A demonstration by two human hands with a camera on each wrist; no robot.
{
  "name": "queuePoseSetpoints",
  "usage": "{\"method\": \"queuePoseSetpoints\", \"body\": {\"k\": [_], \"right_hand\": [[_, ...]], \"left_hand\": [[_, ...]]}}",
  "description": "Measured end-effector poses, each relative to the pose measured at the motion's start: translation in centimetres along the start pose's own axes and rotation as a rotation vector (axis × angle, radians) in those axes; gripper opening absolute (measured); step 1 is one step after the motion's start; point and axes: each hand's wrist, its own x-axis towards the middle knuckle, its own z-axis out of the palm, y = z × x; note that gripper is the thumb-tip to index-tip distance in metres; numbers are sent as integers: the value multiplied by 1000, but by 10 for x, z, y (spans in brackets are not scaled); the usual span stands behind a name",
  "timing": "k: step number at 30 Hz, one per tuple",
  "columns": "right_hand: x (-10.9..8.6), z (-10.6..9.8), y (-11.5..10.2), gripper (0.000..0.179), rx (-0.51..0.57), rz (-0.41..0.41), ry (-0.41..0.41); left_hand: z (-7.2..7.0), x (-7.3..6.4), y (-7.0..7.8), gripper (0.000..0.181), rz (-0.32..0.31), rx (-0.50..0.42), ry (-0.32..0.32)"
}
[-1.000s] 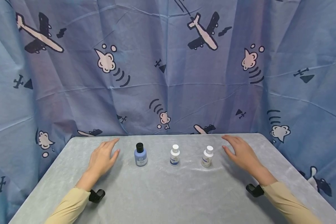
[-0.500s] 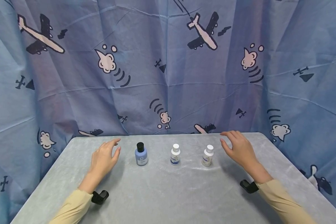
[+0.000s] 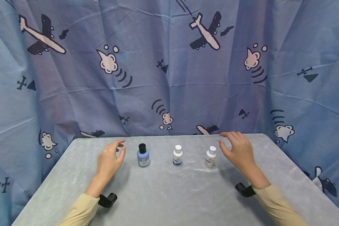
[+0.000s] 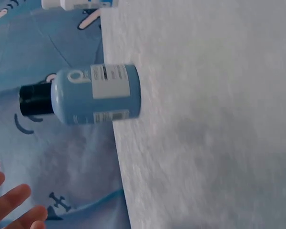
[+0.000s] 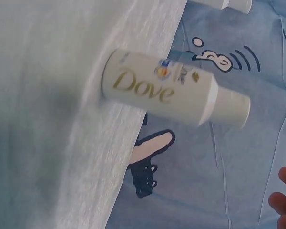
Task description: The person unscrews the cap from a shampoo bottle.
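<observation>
A blue curtain (image 3: 192, 100) printed with airplanes (image 3: 206, 33) and clouds (image 3: 108, 63) hangs behind a gray-covered table (image 3: 169, 194), where a person in pale yellow sleeves (image 3: 83, 208) has a hand at each end of a row of three bottles. The left hand (image 3: 108, 161), fingers lightly bent and thumb apart, is unclosed and bare of any object, just left of the blue bottle (image 3: 143, 159). The right hand (image 3: 239, 152), just as loose, its thumb and fingers parted toward the row, is near the right white bottle (image 3: 210, 159), on that bottle's right side; a gap separates each hand from its nearest bottle. The blue bottle stands on the table, long axis vertical, its black cap (image 3: 142, 148) pointing up. The middle white bottle (image 3: 177, 158) stands between the other two, well apart from both hands. It and the right white bottle also stand upright on the table, white caps (image 3: 178, 147) uppermost. Black wrist devices (image 3: 108, 200) sit at the cuffs. Gold "Dove" lettering (image 5: 143, 87) runs along the right white bottle's length in the right wrist view.
</observation>
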Motion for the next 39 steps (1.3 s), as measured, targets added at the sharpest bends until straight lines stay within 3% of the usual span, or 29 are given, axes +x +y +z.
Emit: {"method": "queuePoseSetpoints", "body": {"k": [6, 16, 26, 33, 39], "right_hand": [[0, 5, -10, 21, 71, 19, 4], [0, 21, -29, 18, 151, -55, 44], [0, 37, -55, 17, 219, -98, 58], [3, 44, -69, 20, 258, -98, 64], [5, 51, -80, 25, 255, -116, 80]], "left_hand": [[5, -3, 9, 27, -47, -43, -14], [12, -3, 20, 26, -94, -132, -2], [17, -10, 28, 30, -261, -280, -137], [23, -17, 27, 35, -283, -386, -173], [25, -21, 27, 39, -300, -424, -190]]}}
